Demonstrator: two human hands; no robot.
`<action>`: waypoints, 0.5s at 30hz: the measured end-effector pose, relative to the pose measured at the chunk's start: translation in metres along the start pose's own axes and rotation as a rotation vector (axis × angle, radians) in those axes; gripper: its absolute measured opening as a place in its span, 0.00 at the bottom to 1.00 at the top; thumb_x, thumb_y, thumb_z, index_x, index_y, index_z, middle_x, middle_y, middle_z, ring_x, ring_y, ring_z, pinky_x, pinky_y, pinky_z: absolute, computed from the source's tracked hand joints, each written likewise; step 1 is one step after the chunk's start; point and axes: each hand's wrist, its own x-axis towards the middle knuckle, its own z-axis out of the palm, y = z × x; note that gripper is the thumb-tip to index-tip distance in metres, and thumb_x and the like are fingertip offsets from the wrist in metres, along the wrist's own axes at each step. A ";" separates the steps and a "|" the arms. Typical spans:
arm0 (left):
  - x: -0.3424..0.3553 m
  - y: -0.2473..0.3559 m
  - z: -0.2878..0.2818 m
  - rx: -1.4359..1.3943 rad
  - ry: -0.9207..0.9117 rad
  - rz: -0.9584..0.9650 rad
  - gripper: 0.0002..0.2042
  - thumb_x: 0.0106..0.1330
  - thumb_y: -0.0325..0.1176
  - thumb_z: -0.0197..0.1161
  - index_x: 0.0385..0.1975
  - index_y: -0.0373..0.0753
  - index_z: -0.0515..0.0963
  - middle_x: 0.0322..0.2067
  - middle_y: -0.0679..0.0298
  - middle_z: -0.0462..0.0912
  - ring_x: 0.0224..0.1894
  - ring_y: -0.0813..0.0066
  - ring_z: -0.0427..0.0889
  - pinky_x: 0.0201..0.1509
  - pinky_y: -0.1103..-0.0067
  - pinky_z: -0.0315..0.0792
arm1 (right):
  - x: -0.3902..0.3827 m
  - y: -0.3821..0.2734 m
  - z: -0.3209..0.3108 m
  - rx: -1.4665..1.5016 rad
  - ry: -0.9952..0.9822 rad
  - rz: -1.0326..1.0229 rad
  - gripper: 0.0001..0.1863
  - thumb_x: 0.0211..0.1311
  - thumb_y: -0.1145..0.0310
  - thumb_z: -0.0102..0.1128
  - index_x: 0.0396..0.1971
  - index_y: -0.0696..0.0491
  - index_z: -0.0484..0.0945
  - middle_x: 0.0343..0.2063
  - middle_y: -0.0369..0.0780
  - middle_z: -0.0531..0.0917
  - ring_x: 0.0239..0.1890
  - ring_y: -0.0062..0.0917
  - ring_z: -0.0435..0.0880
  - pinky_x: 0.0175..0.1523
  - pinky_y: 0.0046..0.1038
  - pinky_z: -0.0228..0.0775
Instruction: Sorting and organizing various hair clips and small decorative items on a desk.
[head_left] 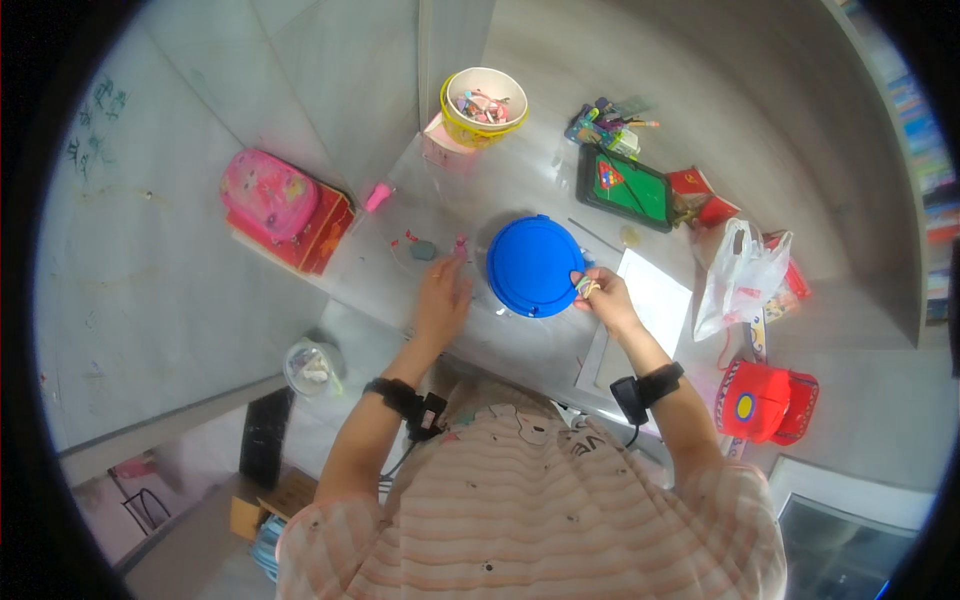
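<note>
A round blue lid [535, 266] lies on the grey desk in front of me. My right hand [604, 297] is closed at its right edge, pinching small yellow and pale-green bands [586, 287]; their exact kind is hard to make out. To the left of the lid, my left hand [445, 300] is over the desk, slightly blurred, its fingers apart and holding nothing I can see. Just beyond those fingertips is a small pink item [460, 244]. A grey-green flat piece [423, 250] and some small red bits [411, 236] lie close by.
A yellow bucket [484, 132] of small items stands at the back. Farther left are a pink case [268, 194] and a pink object [378, 196]. To the right are a green toy board [627, 188], white paper [650, 300], a plastic bag [742, 275] and a red bag [765, 402].
</note>
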 end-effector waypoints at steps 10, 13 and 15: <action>0.007 0.043 0.025 -0.798 -0.090 -0.317 0.25 0.65 0.38 0.53 0.58 0.31 0.60 0.52 0.45 0.68 0.55 0.57 0.69 0.54 0.73 0.67 | -0.009 -0.031 0.005 -0.196 0.051 0.052 0.11 0.61 0.67 0.55 0.36 0.61 0.73 0.30 0.39 0.81 0.23 0.16 0.79 0.28 0.14 0.73; 0.010 0.043 0.033 -0.481 0.057 -0.169 0.24 0.65 0.39 0.52 0.57 0.32 0.62 0.53 0.47 0.68 0.54 0.56 0.69 0.58 0.71 0.62 | -0.012 -0.045 -0.001 -0.353 0.077 0.115 0.14 0.63 0.64 0.50 0.38 0.60 0.74 0.28 0.39 0.80 0.22 0.16 0.78 0.23 0.13 0.70; 0.016 0.041 0.030 -0.481 0.068 -0.173 0.22 0.66 0.39 0.51 0.56 0.32 0.63 0.52 0.48 0.69 0.54 0.56 0.69 0.59 0.71 0.60 | -0.001 -0.053 -0.010 -0.342 0.044 0.117 0.17 0.64 0.59 0.47 0.42 0.57 0.74 0.24 0.36 0.79 0.20 0.15 0.77 0.20 0.12 0.66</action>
